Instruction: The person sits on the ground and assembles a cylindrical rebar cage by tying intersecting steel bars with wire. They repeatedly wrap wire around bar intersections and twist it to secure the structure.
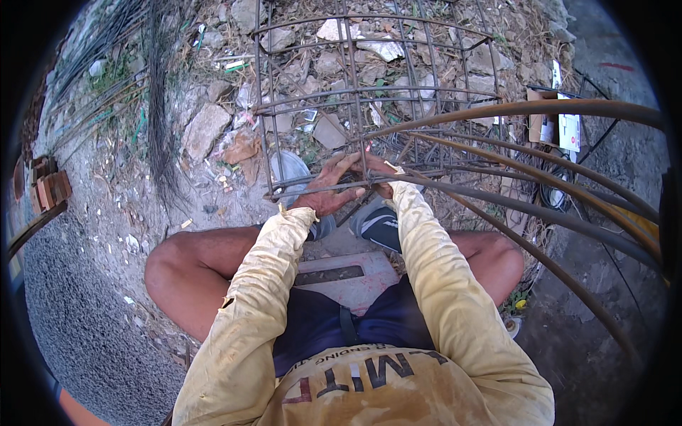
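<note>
A cage of steel rebar (307, 106) rises in front of me, its long bars crossed by bent ties. At its near edge, my left hand (330, 188) curls round the bars, the thumb on the near side and the fingers reaching toward an upright bar. Close beside it, my right hand (381, 170) is closed at the same joint. Bars partly cover its fingers, and whatever it pinches is too small to make out. Both wrists are in yellowed sleeves (419, 224).
Long rusty rebar (540, 108) sweeps in from the right over the cage. Rubble (206, 130) covers the ground, with thin wire (160, 106) at the upper left. Bricks (51, 190) and dark gravel (78, 305) lie left; an open carton (543, 117) stands right. Between my legs is a slotted block (380, 266).
</note>
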{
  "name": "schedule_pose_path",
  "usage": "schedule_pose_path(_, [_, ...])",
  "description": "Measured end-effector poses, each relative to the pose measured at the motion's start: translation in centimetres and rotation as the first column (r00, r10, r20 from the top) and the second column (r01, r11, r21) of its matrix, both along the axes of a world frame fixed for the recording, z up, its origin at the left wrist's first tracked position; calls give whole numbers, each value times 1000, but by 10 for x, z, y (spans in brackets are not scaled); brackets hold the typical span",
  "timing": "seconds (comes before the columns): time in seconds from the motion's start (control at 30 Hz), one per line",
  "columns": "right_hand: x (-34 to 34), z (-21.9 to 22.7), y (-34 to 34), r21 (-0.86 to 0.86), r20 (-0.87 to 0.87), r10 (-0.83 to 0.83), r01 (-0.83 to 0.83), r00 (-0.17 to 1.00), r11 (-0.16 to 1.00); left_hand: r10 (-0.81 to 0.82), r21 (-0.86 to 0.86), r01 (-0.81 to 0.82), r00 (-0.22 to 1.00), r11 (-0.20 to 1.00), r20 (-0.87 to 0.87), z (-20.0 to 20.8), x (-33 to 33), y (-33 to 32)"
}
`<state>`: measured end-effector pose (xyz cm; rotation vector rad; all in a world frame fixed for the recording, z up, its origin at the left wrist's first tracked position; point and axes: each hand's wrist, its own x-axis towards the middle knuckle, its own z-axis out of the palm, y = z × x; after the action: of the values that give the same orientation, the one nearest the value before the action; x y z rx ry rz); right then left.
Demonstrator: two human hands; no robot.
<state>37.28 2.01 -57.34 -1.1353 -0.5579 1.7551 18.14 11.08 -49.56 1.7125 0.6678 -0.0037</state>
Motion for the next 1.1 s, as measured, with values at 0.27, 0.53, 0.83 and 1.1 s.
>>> schedule_pose_path(0.27, [-4,-7,-17,-61,130,-124,133,984,989,123,117,-128,991,985,48,-8,-4,-14])
schedule_pose_path(0.53, [-25,56,-47,-560,140,-514,496,846,663,460,-143,-472,881,870,-111,4,-2,-50])
schedule_pose_path(0.83, [-74,90,-54,-473,316,-609,677,727,563,744,-676,-685,595,271,-304,10,18,-84])
schedule_pose_path(1.1, [-90,104,-50,-292,402,-586,705,703,646,799,-676,-720,496,158,-341,23,26,-92])
